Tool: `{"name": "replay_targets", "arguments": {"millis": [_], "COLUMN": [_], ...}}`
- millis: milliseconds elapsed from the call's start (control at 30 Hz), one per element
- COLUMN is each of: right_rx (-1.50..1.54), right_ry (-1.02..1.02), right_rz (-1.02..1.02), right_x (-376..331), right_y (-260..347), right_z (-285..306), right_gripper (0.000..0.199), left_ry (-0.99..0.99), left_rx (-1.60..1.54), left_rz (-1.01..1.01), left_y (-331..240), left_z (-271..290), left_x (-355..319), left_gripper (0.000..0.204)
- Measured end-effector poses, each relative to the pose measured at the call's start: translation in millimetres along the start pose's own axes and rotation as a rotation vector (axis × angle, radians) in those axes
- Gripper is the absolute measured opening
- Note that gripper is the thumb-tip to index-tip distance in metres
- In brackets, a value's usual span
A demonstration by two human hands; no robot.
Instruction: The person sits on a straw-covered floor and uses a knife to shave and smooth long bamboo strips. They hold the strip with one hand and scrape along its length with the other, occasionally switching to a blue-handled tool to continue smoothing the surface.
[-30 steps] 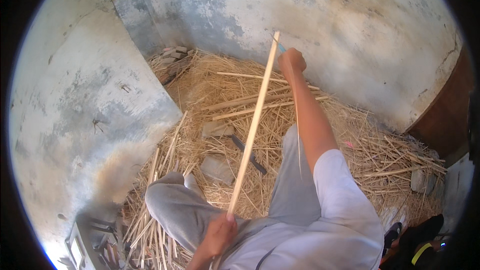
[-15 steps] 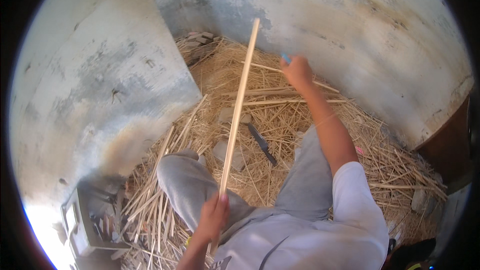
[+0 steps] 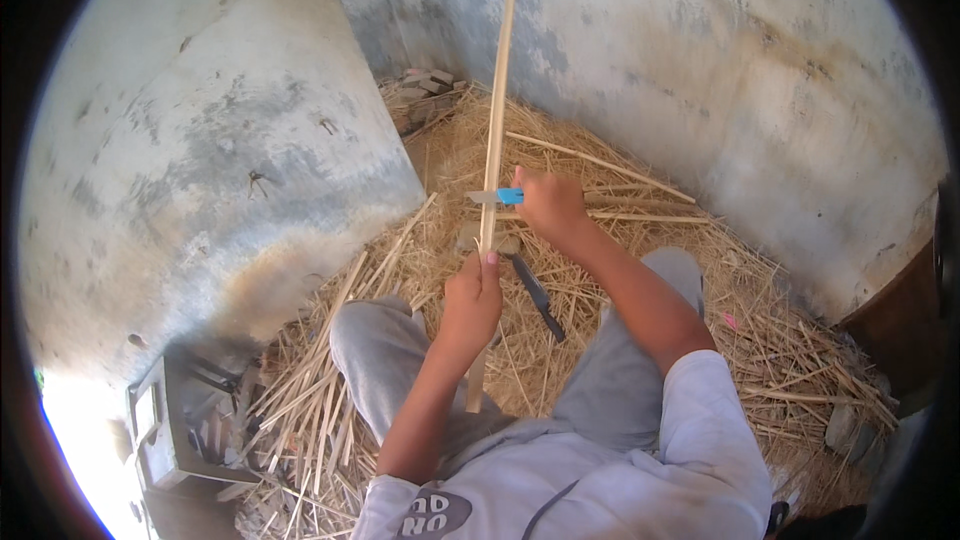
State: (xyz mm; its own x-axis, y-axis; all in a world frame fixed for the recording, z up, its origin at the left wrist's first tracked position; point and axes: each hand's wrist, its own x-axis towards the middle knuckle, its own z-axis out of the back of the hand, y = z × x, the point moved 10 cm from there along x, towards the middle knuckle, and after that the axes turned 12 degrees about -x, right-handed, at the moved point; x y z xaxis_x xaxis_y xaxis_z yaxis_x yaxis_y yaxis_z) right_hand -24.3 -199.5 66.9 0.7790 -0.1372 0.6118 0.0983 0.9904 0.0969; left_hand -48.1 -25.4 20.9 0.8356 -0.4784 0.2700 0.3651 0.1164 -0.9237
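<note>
My left hand (image 3: pixel 472 305) is closed around a long, pale wooden strip (image 3: pixel 497 105), likely split bamboo, which points up and away from me. Its lower end shows below my fist. In my right hand (image 3: pixel 550 202) is a blue-handled utility knife (image 3: pixel 510 196), gripped in the fist. The knife's blade lies across the strip, a short way above my left hand. Just over that hand a thin sliver curls off the strip. On the shavings between my legs lies a dark, broad-bladed knife (image 3: pixel 537 296), touched by neither hand.
Straw-like shavings (image 3: pixel 780 340) cover the floor. Loose strips (image 3: pixel 310 410) are heaped at the left, and several longer ones (image 3: pixel 640 217) lie ahead. Weathered walls (image 3: pixel 650 50) close in the far side. A grey frame-like box (image 3: pixel 165 430) stands at lower left, bricks (image 3: pixel 425 85) in the far corner.
My right hand has come down and left, bringing the utility knife against the strip. My left hand has moved up and forward, still holding the strip.
</note>
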Motion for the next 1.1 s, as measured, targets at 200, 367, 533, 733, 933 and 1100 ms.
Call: {"name": "replay_targets", "arguments": {"millis": [200,367,533,733,933,1100], "right_rx": [-0.121,-0.236,-0.13,-0.093,-0.091,-0.044], "right_ry": [0.15,0.181,0.15,0.262,0.375,0.113], "right_rz": [-0.447,-0.628,-0.985,-0.772,-0.11,0.145], "right_x": [36.7,52.6,6.7,16.0,-2.7,-28.2], "right_y": [-99.6,-188.8,-284.1,-221.5,-25.1,53.2], "right_z": [1.4,8.6,4.3,12.3,-19.3,-10.9], "right_gripper": [0.019,0.017,0.022,0.027,0.02,0.016], "left_ry": [0.116,0.228,0.359,0.28,0.041,-0.077], "left_rx": [0.156,0.218,0.302,0.366,0.216,0.221], "left_rz": [0.101,0.191,0.198,0.31,0.142,-0.046], "left_y": [-28.2,-20.2,-17.7,11.2,12.1,-4.8], "left_z": [-9.3,5.0,49.1,80.6,53.5,32.2], "left_x": [-43.4,-107.4,-185.7,-210.6,-105.6,-24.5], "left_gripper": [0.037,0.033,0.026,0.025,0.023,0.021]}}
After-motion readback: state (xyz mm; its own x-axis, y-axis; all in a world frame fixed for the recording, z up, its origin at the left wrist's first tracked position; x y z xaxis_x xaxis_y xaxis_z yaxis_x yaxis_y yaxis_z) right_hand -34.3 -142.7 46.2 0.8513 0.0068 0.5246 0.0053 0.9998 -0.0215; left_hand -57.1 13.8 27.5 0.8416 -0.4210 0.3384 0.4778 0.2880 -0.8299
